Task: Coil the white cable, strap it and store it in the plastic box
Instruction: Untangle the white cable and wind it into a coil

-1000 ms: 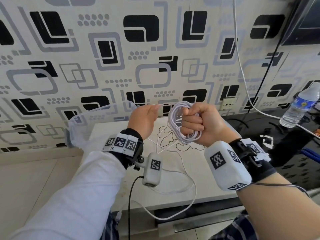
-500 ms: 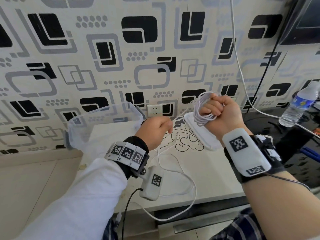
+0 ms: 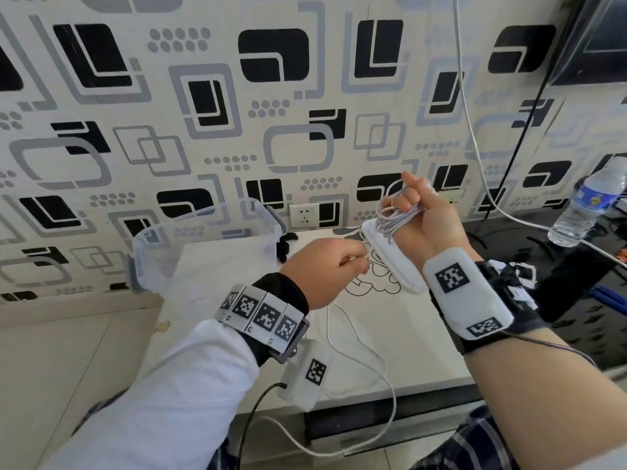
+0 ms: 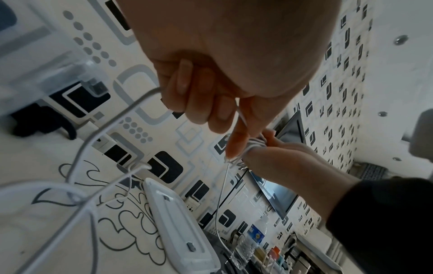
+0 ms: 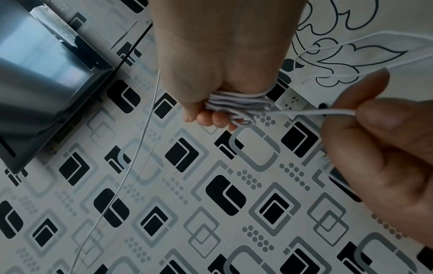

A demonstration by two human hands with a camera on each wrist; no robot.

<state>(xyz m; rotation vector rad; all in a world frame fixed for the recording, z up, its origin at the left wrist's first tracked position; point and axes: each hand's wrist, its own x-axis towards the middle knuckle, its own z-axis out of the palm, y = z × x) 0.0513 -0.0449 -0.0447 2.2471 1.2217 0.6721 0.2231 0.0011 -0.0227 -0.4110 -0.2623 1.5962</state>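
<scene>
- the right hand (image 3: 429,218) is raised above the back edge of the desk (image 3: 390,334), fingers curled round a bundle of white cable (image 3: 397,220) loops.
- the left hand (image 3: 325,269) pinches a taut strand of that cable beside the bundle.
- slack cable trails across the desk and over its front edge.
- a clear plastic box (image 3: 203,232) stands open at the back left corner.
- a white lid (image 3: 390,262) lies flat under the right hand.
</scene>
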